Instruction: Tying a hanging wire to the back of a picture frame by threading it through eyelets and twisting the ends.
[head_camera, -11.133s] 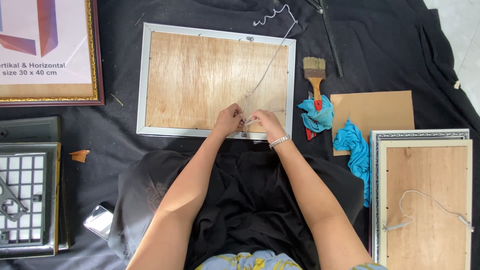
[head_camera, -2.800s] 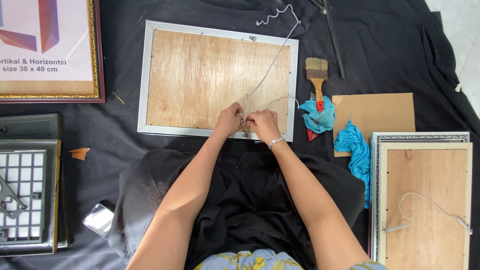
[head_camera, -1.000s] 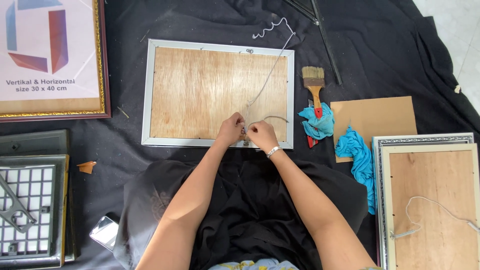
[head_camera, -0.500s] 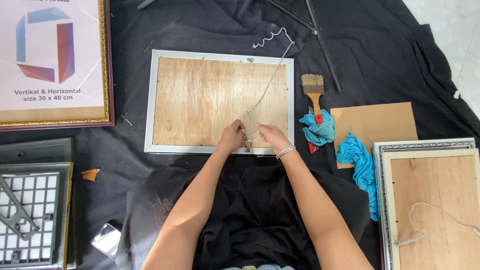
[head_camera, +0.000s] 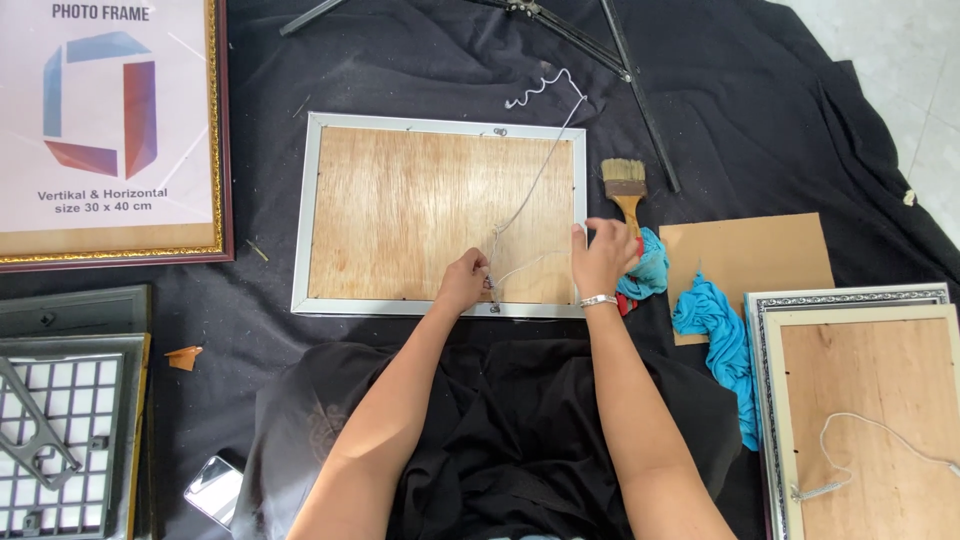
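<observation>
Lying face-down on the black cloth (head_camera: 760, 120), the frame (head_camera: 440, 215) shows its wooden back, where the left hand (head_camera: 465, 282) pinches the wire (head_camera: 530, 190) at the bottom edge, seemingly to pin it. The right hand (head_camera: 603, 258), fingers loosely open, rests at the frame's right edge beside the brush (head_camera: 627, 190) and blue rag (head_camera: 648, 265), leaving little free room there.
</observation>
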